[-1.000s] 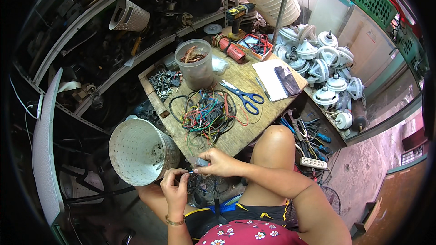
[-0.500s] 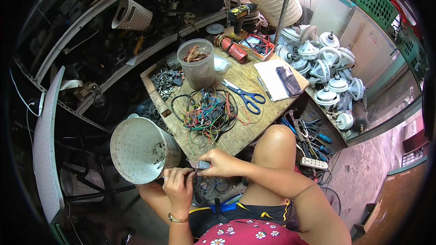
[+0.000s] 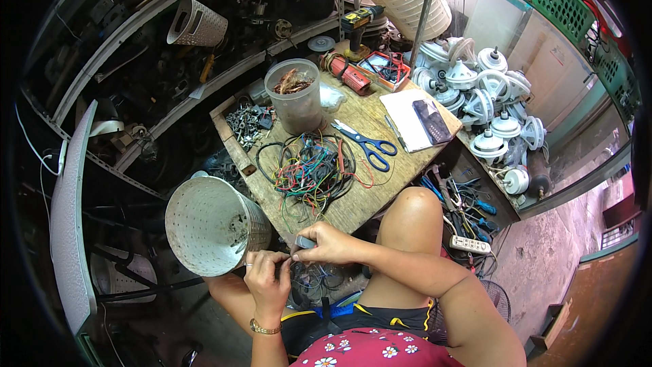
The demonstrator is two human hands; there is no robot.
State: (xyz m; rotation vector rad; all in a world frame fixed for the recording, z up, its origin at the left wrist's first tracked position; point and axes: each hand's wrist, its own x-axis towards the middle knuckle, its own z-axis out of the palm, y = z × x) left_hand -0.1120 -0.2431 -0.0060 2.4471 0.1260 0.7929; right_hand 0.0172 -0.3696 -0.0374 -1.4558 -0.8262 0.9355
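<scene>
Close to the bench's near corner, my right hand point(image 3: 327, 243) is closed around a small grey-handled knife point(image 3: 305, 242), its dark blade pointing left. Beside it, my left hand point(image 3: 267, 273) pinches a thin wire, mostly hidden by the fingers, right by the blade. Just beyond the hands, a tangle of coloured and black wires point(image 3: 314, 171) lies on the wooden bench point(image 3: 360, 190). To its right rest scissors point(image 3: 370, 146) with dark blue handles. Behind the tangle stands a clear plastic tub point(image 3: 297, 110) with copper scraps inside.
A perforated white bin point(image 3: 204, 228) stands left of my hands. Screws and small metal parts point(image 3: 250, 122) fill the bench's left corner. A phone point(image 3: 432, 121) lies on paper at the right. Pliers point(image 3: 462, 204), a power strip point(image 3: 470, 244) and a pile of white motor parts point(image 3: 492, 95) sit further right.
The knife has turned a little in my right hand, its blade shifting slightly. Both hands stay close together in nearly the same place.
</scene>
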